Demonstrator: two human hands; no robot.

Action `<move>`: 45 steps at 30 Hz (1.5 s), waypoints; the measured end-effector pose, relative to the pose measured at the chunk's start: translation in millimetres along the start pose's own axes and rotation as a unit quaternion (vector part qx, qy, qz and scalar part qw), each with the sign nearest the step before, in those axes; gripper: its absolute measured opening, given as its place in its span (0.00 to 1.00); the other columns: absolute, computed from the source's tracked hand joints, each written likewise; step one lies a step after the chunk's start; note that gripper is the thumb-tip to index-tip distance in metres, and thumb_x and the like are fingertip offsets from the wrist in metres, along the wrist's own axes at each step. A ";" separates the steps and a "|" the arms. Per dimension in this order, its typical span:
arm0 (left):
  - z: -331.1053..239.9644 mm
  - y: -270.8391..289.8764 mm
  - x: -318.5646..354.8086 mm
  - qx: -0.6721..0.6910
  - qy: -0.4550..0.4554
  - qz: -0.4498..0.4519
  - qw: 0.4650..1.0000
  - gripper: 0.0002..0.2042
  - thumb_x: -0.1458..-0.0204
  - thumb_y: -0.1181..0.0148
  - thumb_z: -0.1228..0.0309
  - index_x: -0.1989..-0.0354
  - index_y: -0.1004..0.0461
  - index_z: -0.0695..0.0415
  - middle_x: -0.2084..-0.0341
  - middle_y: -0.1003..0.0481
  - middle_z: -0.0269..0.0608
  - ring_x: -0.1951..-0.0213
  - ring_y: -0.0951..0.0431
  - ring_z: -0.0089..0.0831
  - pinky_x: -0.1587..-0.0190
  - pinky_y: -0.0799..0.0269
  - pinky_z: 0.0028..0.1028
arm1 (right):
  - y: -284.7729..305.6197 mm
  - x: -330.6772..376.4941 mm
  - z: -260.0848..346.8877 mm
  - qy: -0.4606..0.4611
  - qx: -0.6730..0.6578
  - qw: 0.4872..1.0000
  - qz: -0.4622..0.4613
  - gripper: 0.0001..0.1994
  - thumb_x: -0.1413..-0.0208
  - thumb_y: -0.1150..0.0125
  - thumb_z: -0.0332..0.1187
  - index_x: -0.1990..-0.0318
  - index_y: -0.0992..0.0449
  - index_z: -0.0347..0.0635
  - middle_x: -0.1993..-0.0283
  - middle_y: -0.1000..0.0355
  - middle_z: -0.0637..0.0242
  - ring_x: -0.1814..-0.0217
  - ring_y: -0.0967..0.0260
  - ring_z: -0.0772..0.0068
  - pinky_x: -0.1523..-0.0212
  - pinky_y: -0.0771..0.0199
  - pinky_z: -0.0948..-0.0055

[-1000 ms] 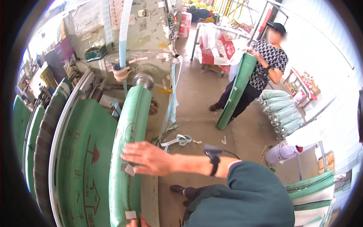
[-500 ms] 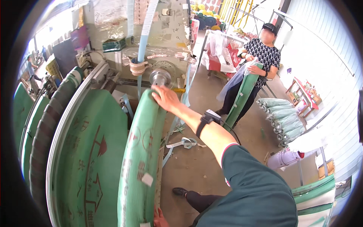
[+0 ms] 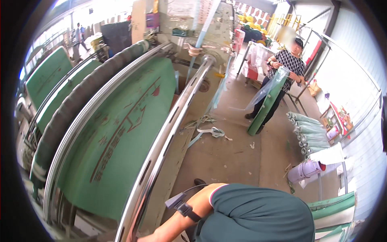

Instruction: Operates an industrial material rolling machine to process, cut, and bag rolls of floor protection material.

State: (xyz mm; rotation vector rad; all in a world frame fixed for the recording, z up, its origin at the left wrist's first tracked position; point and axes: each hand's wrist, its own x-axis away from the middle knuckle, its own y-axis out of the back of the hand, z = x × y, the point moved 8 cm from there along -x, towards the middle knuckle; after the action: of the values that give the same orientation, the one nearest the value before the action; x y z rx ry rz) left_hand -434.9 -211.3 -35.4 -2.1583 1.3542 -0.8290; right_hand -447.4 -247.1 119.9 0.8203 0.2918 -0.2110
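Head view: a broad green sheet (image 3: 117,161) with dark and red print fills the left side, lying along a pale metal rail (image 3: 56,173) that seems to guide its edge and keep it flat. Just right of it, the slotted metal shaft (image 3: 152,153) slants from the round hub (image 3: 208,59), which presumably bears its far end, down to the lower edge. Beyond the rail runs a dark banded roller (image 3: 68,103).

Across the floor a co-worker (image 3: 292,60) steadies a green roll (image 3: 269,101), tilted with its foot low, probably so the floor takes the weight while both the co-worker's hands stay near its film-covered top. Wrapped rolls (image 3: 308,135) lie stacked, likely to save room.

The person's right hand (image 3: 144,239) is nearly all cut off beside the shaft, so I cannot tell whether it grips anything; the left hand is out of sight. Smallest, a loose pale strap (image 3: 215,132) lies coiled on the floor.
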 end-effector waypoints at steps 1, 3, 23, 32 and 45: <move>-11.3 20.1 6.2 0.000 0.012 -0.017 1.000 0.22 0.47 0.44 0.53 0.46 0.29 0.50 0.52 0.28 0.38 0.46 0.31 0.35 0.45 0.35 0.34 | -23.3 -10.3 15.6 0.062 -0.027 0.998 -0.010 0.34 0.42 0.43 0.48 0.33 0.45 0.40 0.53 0.27 0.54 0.54 0.29 0.54 0.58 0.27 0.62; -31.5 57.9 16.6 0.004 0.033 -0.052 0.998 0.22 0.46 0.44 0.53 0.46 0.29 0.50 0.52 0.28 0.38 0.46 0.31 0.35 0.45 0.35 0.34 | -63.4 -14.1 24.2 0.106 -0.037 0.994 -0.014 0.33 0.41 0.44 0.48 0.34 0.43 0.39 0.52 0.27 0.55 0.55 0.28 0.55 0.60 0.28 0.63; 175.1 -98.6 79.2 0.068 0.387 -0.001 0.920 0.19 0.45 0.45 0.55 0.49 0.29 0.49 0.52 0.27 0.36 0.46 0.30 0.32 0.46 0.33 0.32 | 68.3 411.4 21.0 -0.343 0.000 0.885 -0.315 0.29 0.47 0.41 0.49 0.44 0.33 0.38 0.47 0.31 0.56 0.44 0.35 0.51 0.48 0.31 0.59; 313.4 -268.5 152.6 0.081 0.499 -0.008 0.863 0.18 0.45 0.46 0.55 0.50 0.28 0.49 0.53 0.26 0.35 0.46 0.29 0.31 0.46 0.33 0.31 | 193.7 533.7 120.4 -0.114 0.255 0.911 -0.304 0.32 0.57 0.33 0.52 0.51 0.31 0.38 0.54 0.31 0.63 0.43 0.38 0.60 0.36 0.46 0.53; 468.6 -539.8 178.7 0.009 0.644 0.131 0.754 0.13 0.43 0.50 0.54 0.55 0.31 0.46 0.59 0.26 0.30 0.56 0.25 0.26 0.54 0.25 0.32 | 393.4 724.9 129.3 -0.241 0.458 0.801 -0.301 0.12 0.60 0.40 0.39 0.69 0.28 0.42 0.69 0.32 0.71 0.58 0.34 0.69 0.41 0.43 0.63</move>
State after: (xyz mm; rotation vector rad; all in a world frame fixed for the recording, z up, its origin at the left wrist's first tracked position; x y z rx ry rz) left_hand 293.8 -122.5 28.1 -1.1084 2.0746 -2.3685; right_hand 372.3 -133.9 230.4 1.5742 -0.0740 -1.2175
